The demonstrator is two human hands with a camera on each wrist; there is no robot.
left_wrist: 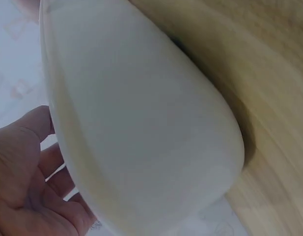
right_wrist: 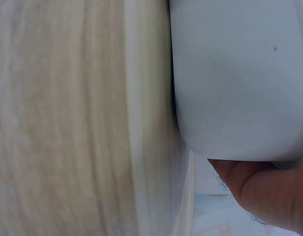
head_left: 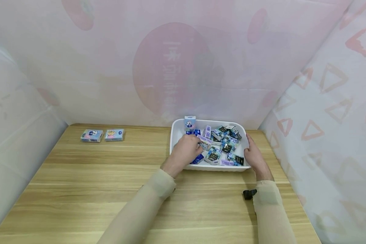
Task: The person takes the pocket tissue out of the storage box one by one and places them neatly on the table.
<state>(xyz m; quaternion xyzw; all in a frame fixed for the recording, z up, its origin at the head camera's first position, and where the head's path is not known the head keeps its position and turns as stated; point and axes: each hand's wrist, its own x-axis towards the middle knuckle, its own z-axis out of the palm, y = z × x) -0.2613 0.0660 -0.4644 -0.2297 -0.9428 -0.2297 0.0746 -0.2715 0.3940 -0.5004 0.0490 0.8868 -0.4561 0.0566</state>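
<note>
A white plastic bin [head_left: 217, 168] holds several small tissue packs in blue, purple and dark floral wrappers. My left hand [head_left: 186, 150] reaches over its near left side. Its thumb and fingers pinch the left end of a purple-and-white tissue pack [head_left: 205, 142]; in the left wrist view, the bin wall hides the fingertips of the left hand [left_wrist: 33, 182]. At the bin's right end, my right hand [head_left: 255, 156] grips the rim, thumb at the inner edge. The right wrist view shows part of that right hand [right_wrist: 269, 191] against the end wall.
Two light-blue tissue packs, one on the left [head_left: 92, 135] and one beside it [head_left: 114, 135], lie at the table's back left. Another light-blue pack [head_left: 189, 122] stands at the bin's back wall. A black plug [head_left: 249, 194] is near the right sleeve. Printed sheets surround the wooden table [head_left: 116, 179].
</note>
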